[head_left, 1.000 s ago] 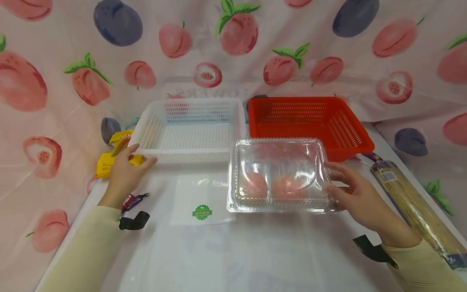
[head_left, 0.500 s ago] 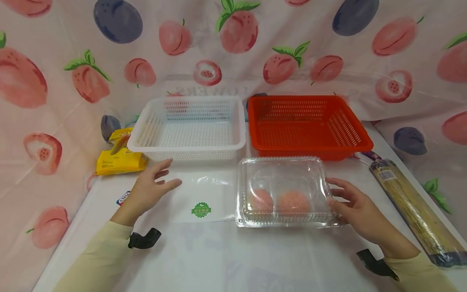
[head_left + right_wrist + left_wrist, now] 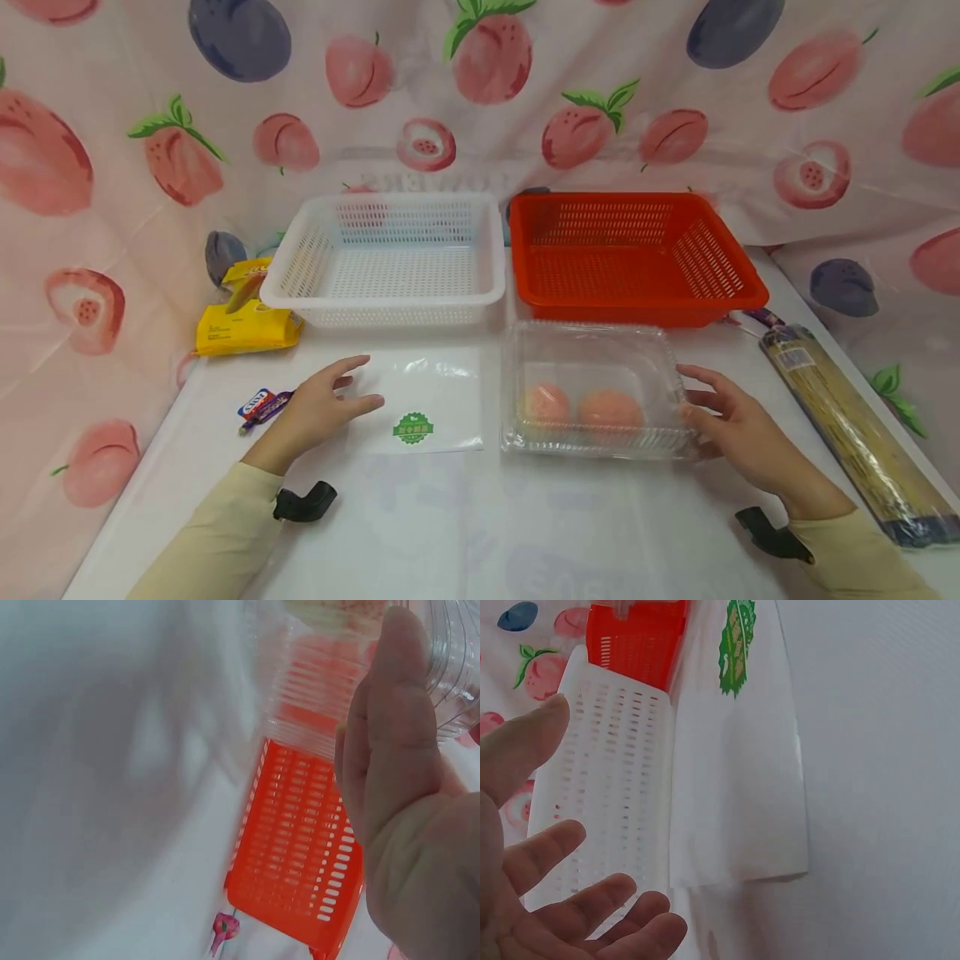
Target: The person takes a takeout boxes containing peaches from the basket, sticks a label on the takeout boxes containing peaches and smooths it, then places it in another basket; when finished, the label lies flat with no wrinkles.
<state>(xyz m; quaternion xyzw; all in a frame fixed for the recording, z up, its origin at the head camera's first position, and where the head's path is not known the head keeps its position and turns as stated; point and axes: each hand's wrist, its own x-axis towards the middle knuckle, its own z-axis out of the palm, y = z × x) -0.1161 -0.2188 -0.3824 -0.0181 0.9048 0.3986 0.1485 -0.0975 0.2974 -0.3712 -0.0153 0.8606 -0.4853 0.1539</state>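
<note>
My right hand (image 3: pixel 742 429) grips the right edge of a clear plastic clamshell box (image 3: pixel 600 350). Two round pinkish-orange things (image 3: pixel 611 410), like fruit, sit inside the box along its near side. In the right wrist view, the thumb lies along the clear wall (image 3: pixel 322 682); most of the other fingers are hidden. My left hand (image 3: pixel 315 417) holds nothing, its fingers spread and relaxed. It hovers by the left edge of a flat, clear plastic bag (image 3: pixel 442 379) with a green emblem. Whether the box touches the table cannot be told.
A white basket (image 3: pixel 390 312) and a red basket (image 3: pixel 637 312) stand side by side at the back. Yellow packets (image 3: pixel 247 329) lie left, with small wrapped sweets (image 3: pixel 266 406) near the left hand. A long pack of noodle-like sticks (image 3: pixel 847 425) lies right.
My right hand has brought the clamshell box towards me and down, away from the red basket, then slightly rightward. My left hand has moved from the white basket's corner towards me and right.
</note>
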